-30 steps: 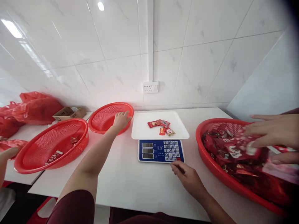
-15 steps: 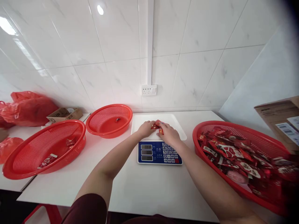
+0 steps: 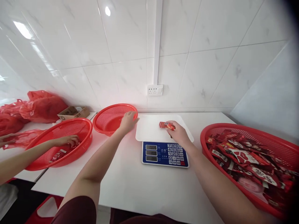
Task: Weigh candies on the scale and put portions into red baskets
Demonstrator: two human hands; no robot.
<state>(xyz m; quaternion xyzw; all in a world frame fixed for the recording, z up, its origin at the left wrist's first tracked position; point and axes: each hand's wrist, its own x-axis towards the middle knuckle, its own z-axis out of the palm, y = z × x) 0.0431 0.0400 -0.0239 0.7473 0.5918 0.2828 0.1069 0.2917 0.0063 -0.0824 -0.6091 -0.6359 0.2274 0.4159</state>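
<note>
My right hand (image 3: 178,132) is closed around small red wrapped packets (image 3: 165,125) at the middle of the white weighing tray (image 3: 149,133). The tray belongs to a digital scale with a blue keypad panel (image 3: 161,150). Over the right rim of the middle red basket (image 3: 109,126) is my left hand (image 3: 128,122); its thumb and a finger look apart, and the rest of its fingers are partly hidden. On my right, a large red basket (image 3: 206,146) holds a heap of red snack packets (image 3: 243,157).
A co-worker's hand (image 3: 67,140) reaches into the left red basket (image 3: 87,140), where a red packet (image 3: 58,155) lies. Behind it are red plastic bags (image 3: 44,107) and a small cardboard box (image 3: 73,113). A socket (image 3: 155,90) is on the tiled wall.
My left hand has moved left from the tray to the middle basket, while my right hand stays over the tray with packets. A co-worker's arm has come into the left basket.
</note>
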